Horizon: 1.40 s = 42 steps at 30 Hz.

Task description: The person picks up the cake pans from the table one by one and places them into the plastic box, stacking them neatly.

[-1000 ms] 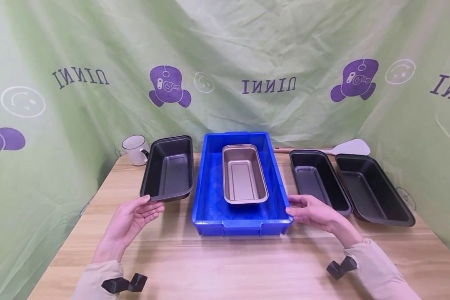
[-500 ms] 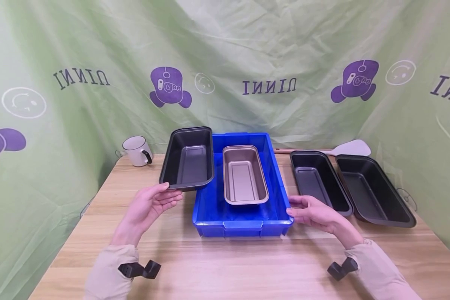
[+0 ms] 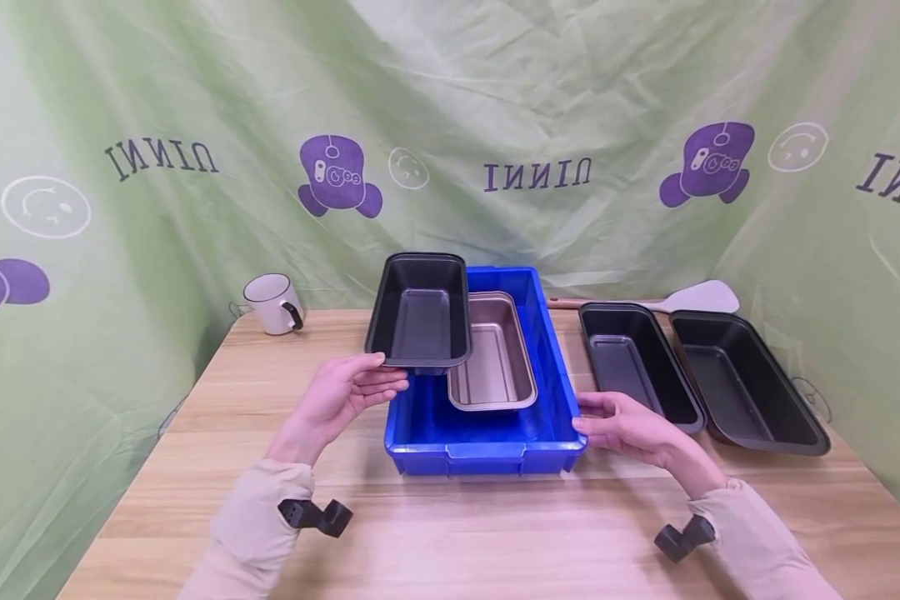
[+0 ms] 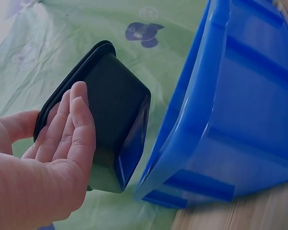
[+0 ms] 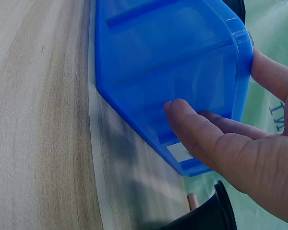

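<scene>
My left hand [image 3: 345,396] pinches the near rim of a black loaf pan [image 3: 423,321], thumb on top and fingers underneath. In the left wrist view the pan's dark outer side [image 4: 115,100] shows beside the fingers. It hangs over the left part of a blue plastic bin [image 3: 487,454] and overlaps a bronze loaf pan [image 3: 495,367] lying inside, hiding that pan's left side. My right hand [image 3: 633,425] grips the bin's right wall near the front corner. In the right wrist view its thumb is at the rim and its fingers lie along the outer wall [image 5: 173,62].
Two more black loaf pans, a smaller one [image 3: 630,358] and a larger one [image 3: 742,383], stand side by side right of the bin. Behind them lies a white-bladed spatula [image 3: 701,296]. A white mug [image 3: 270,304] stands at the table's back left, before a green curtain [image 3: 435,83].
My left hand has carried the black loaf pan rightward, from left of the blue bin to over it and partly over the bronze pan. The right hand has stayed on the bin.
</scene>
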Tool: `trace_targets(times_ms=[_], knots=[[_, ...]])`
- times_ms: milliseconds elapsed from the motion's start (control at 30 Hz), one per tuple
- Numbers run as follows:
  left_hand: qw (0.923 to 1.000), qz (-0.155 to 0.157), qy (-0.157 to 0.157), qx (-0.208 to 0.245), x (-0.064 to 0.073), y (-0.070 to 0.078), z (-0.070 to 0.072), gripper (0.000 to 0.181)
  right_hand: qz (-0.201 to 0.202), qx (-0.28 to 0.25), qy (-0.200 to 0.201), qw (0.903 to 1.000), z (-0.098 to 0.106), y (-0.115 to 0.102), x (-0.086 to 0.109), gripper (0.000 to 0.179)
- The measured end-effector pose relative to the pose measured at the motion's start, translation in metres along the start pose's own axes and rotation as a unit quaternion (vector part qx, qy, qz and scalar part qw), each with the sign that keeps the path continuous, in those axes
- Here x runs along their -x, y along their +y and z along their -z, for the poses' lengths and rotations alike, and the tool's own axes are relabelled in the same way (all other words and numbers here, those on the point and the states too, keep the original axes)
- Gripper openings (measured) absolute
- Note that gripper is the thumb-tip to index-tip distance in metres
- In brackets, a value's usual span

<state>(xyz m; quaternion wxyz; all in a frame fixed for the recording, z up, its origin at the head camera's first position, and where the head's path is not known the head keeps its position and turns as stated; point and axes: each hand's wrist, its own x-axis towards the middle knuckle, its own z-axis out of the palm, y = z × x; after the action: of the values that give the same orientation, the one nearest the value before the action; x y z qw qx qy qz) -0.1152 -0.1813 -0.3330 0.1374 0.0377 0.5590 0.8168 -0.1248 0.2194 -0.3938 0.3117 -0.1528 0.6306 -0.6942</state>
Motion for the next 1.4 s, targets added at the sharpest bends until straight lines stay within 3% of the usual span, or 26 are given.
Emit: trace_targets(times_ms=[367, 767, 1067, 1200, 1400], knots=[[0.9992, 0.030, -0.006, -0.025, -0.018, -0.009, -0.024, 0.018, 0.006, 0.005, 0.000, 1.0000, 0.000, -0.002, -0.001, 0.077], [0.9967, 0.051, -0.004, -0.064, -0.034, -0.020, -0.044, 0.038, 0.009, 0.004, -0.004, 0.9999, 0.000, -0.001, 0.002, 0.076], [0.9926, 0.084, 0.007, -0.088, -0.042, -0.029, -0.054, 0.022, 0.007, 0.005, -0.009, 0.9999, -0.002, -0.001, -0.002, 0.076], [0.9844, 0.111, 0.007, -0.136, -0.044, -0.031, -0.055, 0.026, 0.007, 0.004, -0.011, 0.9999, -0.002, -0.001, -0.002, 0.076], [0.9595, 0.138, -0.008, -0.246, -0.047, -0.032, -0.057, 0.033, 0.002, 0.004, -0.001, 1.0000, -0.002, -0.001, 0.001, 0.078]])
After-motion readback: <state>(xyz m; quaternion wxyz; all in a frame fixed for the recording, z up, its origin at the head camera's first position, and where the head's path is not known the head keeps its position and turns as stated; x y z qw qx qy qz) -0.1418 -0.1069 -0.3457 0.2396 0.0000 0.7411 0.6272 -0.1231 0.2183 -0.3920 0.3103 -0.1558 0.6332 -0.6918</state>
